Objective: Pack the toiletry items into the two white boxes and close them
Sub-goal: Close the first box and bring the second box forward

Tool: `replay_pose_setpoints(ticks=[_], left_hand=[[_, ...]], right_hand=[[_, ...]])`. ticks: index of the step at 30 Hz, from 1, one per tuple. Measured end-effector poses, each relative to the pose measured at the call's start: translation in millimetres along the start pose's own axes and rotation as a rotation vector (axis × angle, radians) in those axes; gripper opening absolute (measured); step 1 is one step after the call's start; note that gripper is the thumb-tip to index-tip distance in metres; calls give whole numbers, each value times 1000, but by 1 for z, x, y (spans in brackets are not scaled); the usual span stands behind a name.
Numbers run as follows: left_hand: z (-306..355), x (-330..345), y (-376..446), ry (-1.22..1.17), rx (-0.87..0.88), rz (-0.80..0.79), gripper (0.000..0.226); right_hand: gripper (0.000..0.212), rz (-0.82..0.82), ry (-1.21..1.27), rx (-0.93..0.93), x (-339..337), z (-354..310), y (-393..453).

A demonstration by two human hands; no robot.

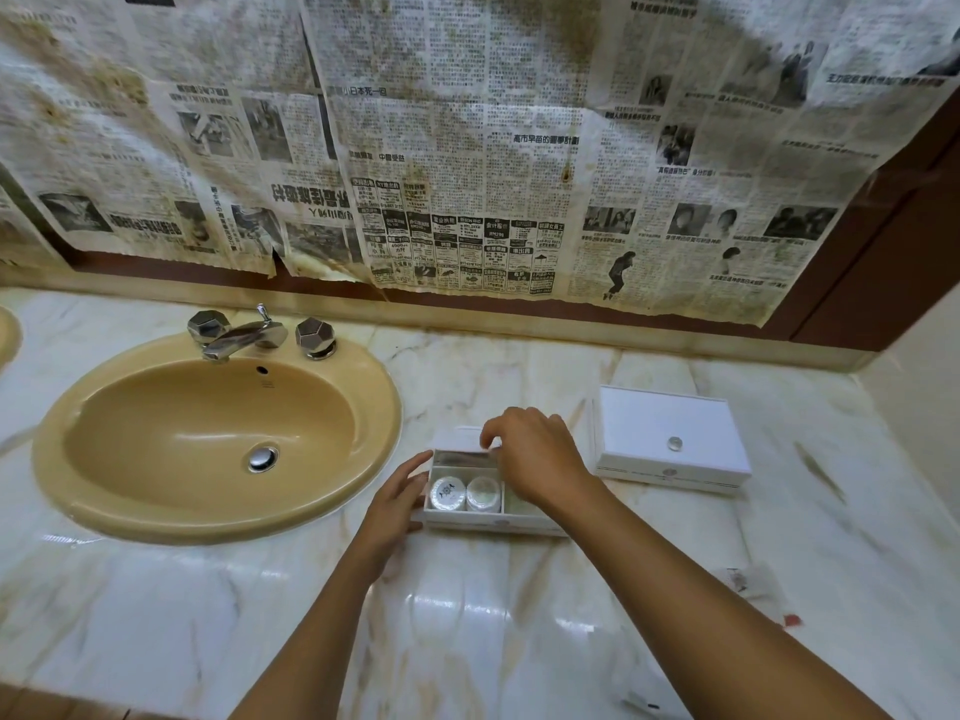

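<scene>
An open white box sits on the marble counter just right of the sink. Its front left compartment holds two round white wrapped soaps side by side. My left hand rests against the box's left wall with straight fingers. My right hand hovers over the box's back and right part, its curled fingertips pinching a thin white item at the rear compartment; what it is stays hidden. A second white box, lid shut with a small round knob, stands to the right.
A tan oval sink with a chrome faucet fills the left of the counter. Clear plastic wrappers lie near the front right. Newspaper covers the wall behind. The marble counter is wet and glossy.
</scene>
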State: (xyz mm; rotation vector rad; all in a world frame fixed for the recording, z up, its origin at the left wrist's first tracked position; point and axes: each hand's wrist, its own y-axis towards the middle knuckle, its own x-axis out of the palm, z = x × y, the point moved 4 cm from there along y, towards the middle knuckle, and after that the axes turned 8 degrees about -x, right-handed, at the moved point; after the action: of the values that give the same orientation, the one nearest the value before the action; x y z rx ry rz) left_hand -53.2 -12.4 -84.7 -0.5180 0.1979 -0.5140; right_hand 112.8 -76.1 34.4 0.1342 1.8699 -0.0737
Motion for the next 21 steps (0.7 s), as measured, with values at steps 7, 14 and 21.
replay_pose_setpoints(ticks=[7,14,21], left_hand=[[4,2,-3,38,-11,10,33],[5,2,-4,56,-10,41,31],[6,4,-8,31,24,78,28]], right_hand=[[29,-92,2,-10,36,-3,-20],[31,-92,31,-27,57,4,-28],[34,102,104,89,51,17,-29]])
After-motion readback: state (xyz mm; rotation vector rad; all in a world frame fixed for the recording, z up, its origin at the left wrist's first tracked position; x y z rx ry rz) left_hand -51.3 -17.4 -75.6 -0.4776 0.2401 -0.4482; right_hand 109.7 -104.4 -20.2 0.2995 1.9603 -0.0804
